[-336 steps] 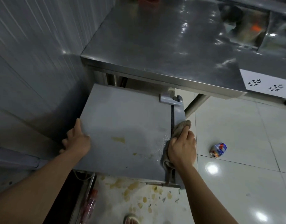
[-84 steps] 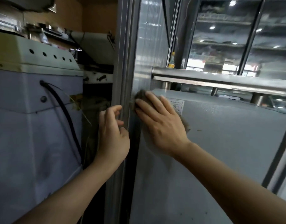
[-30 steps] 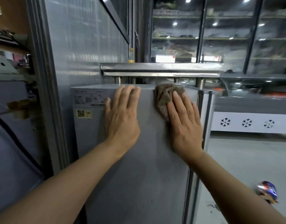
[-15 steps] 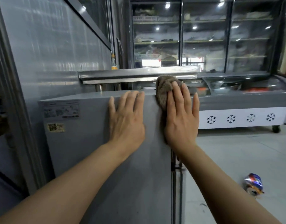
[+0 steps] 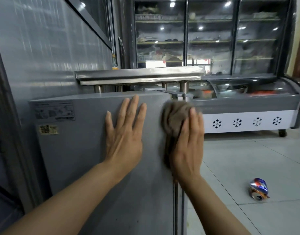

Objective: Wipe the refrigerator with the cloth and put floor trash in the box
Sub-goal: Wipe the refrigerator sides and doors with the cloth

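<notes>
Cloth (image 5: 175,116) lower on refrigerator (image 5: 88,150) edge, under flat right hand (image 5: 188,150), left hand (image 5: 124,141) flat beside

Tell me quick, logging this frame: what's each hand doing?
Left hand: open, flat on the refrigerator.
Right hand: open, straight fingers pressing the cloth.

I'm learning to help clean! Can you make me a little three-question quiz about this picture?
1. True or false: the left hand holds the cloth.
2. Which hand presses the cloth on the fridge?
3. The crushed can lies: A) on the counter, B) on the floor, C) in a box.

Key: 1. False, it lies flat and bare on the fridge. 2. The right hand. 3. B.
</notes>
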The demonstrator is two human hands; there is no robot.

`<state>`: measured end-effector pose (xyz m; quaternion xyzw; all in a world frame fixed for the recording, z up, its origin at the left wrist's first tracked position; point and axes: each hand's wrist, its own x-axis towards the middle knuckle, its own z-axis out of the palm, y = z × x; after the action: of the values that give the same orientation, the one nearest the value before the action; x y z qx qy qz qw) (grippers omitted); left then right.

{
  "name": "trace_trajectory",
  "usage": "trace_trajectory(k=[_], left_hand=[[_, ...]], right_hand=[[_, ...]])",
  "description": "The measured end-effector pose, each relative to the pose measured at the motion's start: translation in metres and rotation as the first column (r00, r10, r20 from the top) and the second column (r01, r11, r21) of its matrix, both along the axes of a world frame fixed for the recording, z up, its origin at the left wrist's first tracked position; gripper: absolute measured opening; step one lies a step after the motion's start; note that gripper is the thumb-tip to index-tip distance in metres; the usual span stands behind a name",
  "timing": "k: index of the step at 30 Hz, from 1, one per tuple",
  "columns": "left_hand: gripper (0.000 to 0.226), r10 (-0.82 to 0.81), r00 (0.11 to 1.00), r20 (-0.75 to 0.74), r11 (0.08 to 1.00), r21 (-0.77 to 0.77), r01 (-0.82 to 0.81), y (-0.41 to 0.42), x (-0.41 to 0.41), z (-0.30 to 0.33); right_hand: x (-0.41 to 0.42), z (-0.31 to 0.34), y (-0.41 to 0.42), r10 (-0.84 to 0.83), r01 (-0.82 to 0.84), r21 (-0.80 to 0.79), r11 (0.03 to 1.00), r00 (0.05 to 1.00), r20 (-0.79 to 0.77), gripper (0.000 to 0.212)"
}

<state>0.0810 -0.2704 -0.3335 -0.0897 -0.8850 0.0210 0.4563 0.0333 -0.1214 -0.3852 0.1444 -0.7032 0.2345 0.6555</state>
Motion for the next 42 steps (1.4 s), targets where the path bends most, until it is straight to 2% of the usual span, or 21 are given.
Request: trace_trajectory(k=[2,4,8,11,16,22,27,29,31,32,34,36,37,39,42], left_hand=[[0.09,0.005,1.0,-0.003,1.0,-0.016,-0.005,0.001,0.0,-0.005],[0.089,-0.003,1.0,-0.023,1.0,-0.005,0.003,0.004,-0.002,-0.007],[0.085,-0.029,0.996,-0.079,0.998,0.045,0.032,0.011,-0.009,-0.01],[0.082,-0.047,0.992,-0.117,0.996,0.068,0.055,0.012,-0.013,-0.013],[0.072,-0.084,0.986,-0.143,0.996,-0.006,0.084,0.008,-0.016,-0.036],[0.09,-0.035,0.999,-0.039,0.987,-0.158,0.028,0.003,-0.004,-0.08],[0.096,0.036,0.999,0.029,0.975,-0.219,-0.028,-0.004,0.009,-0.085],[0.097,0.053,0.997,0.05,0.968,-0.25,-0.039,-0.004,0.012,-0.085],[0.098,0.064,0.997,0.052,0.966,-0.255,-0.049,-0.006,0.014,-0.087],[0.099,0.066,0.996,0.052,0.965,-0.256,-0.05,-0.007,0.014,-0.089],[0.099,0.062,0.996,0.057,0.967,-0.252,-0.046,-0.007,0.013,-0.092],[0.099,0.059,0.997,0.054,0.97,-0.24,-0.044,-0.011,0.01,-0.095],[0.098,0.062,0.997,0.047,0.972,-0.23,-0.05,-0.014,0.009,-0.097],[0.094,0.059,0.998,0.027,0.979,-0.199,-0.052,-0.023,0.008,-0.103],[0.091,0.051,0.999,0.006,0.982,-0.185,-0.049,-0.033,0.008,-0.11]], right_hand=[[-0.005,0.042,0.002,0.015,-0.019,-0.145,0.989,1.0,-0.024,0.046],[-0.008,0.07,-0.002,0.058,-0.047,-0.219,0.975,0.997,0.046,0.049],[-0.013,0.074,-0.012,0.082,-0.036,-0.345,0.938,0.99,0.119,0.05],[-0.014,0.057,-0.011,0.103,-0.037,-0.414,0.91,0.985,0.138,0.046],[-0.009,0.009,-0.012,0.128,-0.044,-0.395,0.917,0.974,0.189,0.045],[-0.013,-0.019,-0.015,0.116,-0.046,-0.411,0.91,0.982,0.147,0.04],[0.002,-0.1,-0.007,0.21,-0.025,-0.46,0.887,0.911,0.356,0.022],[0.006,-0.119,-0.003,0.232,-0.047,-0.449,0.892,0.901,0.367,0.02],[0.007,-0.103,0.001,0.322,-0.13,-0.496,0.858,0.89,0.323,0.017],[0.007,-0.089,0.003,0.325,-0.167,-0.475,0.864,0.905,0.273,0.016],[0.005,-0.054,0.003,0.228,-0.168,-0.324,0.931,0.961,0.156,0.034],[-0.005,-0.028,-0.002,0.054,-0.038,-0.14,0.989,0.992,0.111,0.053],[-0.01,-0.022,-0.005,-0.022,0.031,-0.087,0.996,0.994,0.108,0.055],[-0.016,-0.032,-0.006,-0.095,0.097,-0.014,0.995,0.989,0.114,0.053],[-0.012,-0.092,0.004,-0.144,0.124,0.187,0.975,0.985,0.097,0.055]])
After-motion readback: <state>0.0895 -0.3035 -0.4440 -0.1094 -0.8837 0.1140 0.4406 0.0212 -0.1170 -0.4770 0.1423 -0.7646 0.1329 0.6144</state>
